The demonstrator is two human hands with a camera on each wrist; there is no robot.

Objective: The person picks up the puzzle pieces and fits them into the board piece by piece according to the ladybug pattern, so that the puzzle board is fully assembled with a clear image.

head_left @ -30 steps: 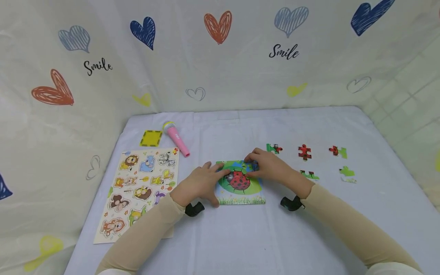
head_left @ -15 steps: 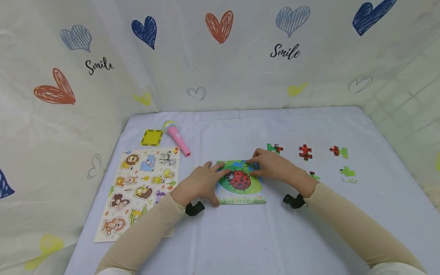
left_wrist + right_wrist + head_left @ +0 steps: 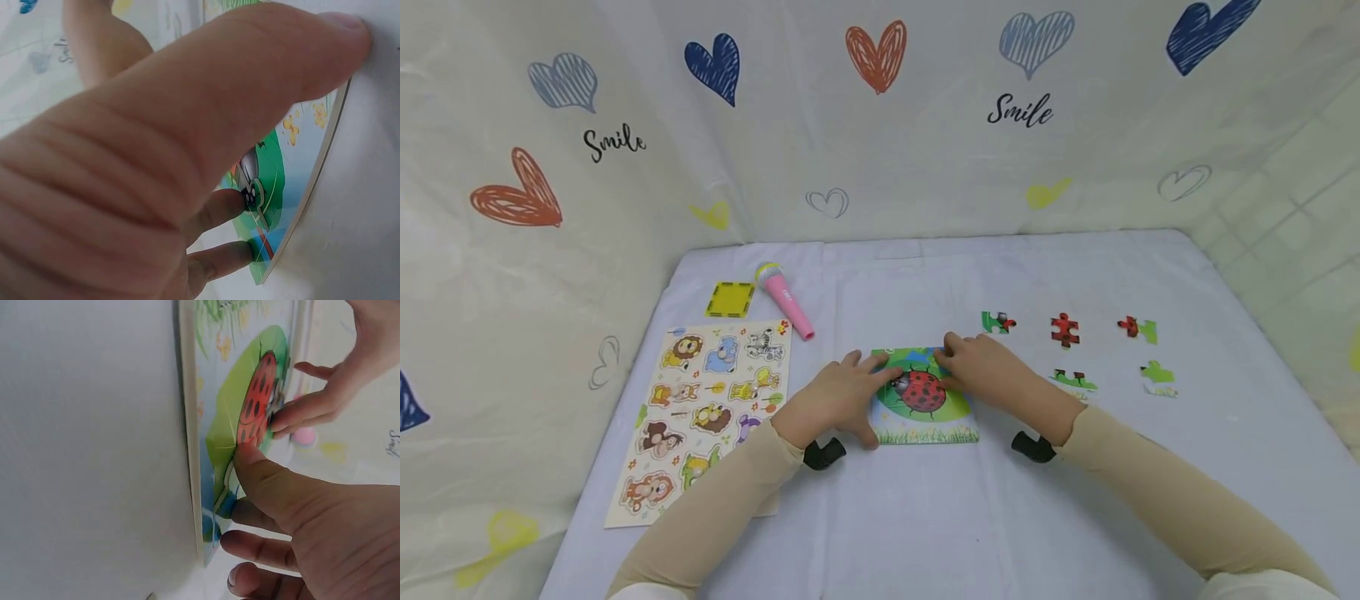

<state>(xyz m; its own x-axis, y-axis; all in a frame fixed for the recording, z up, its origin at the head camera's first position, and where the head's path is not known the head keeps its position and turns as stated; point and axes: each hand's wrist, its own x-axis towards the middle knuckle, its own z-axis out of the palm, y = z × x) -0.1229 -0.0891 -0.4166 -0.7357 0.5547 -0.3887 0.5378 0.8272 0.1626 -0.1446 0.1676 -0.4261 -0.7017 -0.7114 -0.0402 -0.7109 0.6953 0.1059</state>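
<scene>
A ladybug jigsaw puzzle [image 3: 925, 427] is laid flat on the desk [image 3: 910, 517]. Its left side is touched by the left hand [image 3: 838, 398], fingers spread, grip released. Its upper right corner is touched by the right hand [image 3: 996, 371]; whether anything is pinched in that grip cannot be told. Loose jigsaw pieces [image 3: 1065, 331] are scattered nearby.

The counter [image 3: 910, 517] is covered with a white cloth, marked by faint fold lines. Its far and left sides are enclosed by a pale sheet [image 3: 932, 162], printed with blue, orange-red and yellow hearts [image 3: 877, 58] and black "Smile" lettering [image 3: 1020, 111]. At right, a pale surface [image 3: 1285, 221] is crossed by faint grid lines.
</scene>
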